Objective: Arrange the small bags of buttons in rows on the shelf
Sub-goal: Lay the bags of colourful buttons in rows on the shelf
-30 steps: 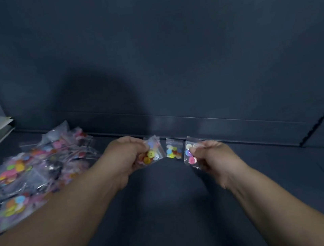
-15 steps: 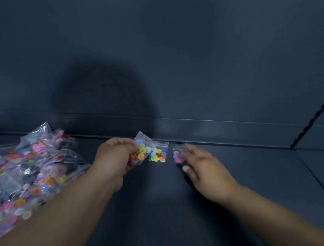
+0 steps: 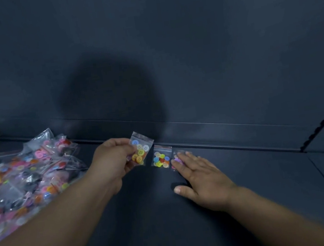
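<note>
While left grip pinches raised bag, right grip flat, pressing shelved bag

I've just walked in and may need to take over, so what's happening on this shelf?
A person is laying small button bags in a row along the back of the dark shelf. The left hand pinches one bag beside a second bag lying flat. The right hand presses flat on a third bag. A loose pile of bags waits at left.

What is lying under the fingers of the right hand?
A small clear bag with pink and purple buttons lies flat on the shelf under the right hand. Its fingers cover most of it.
</note>
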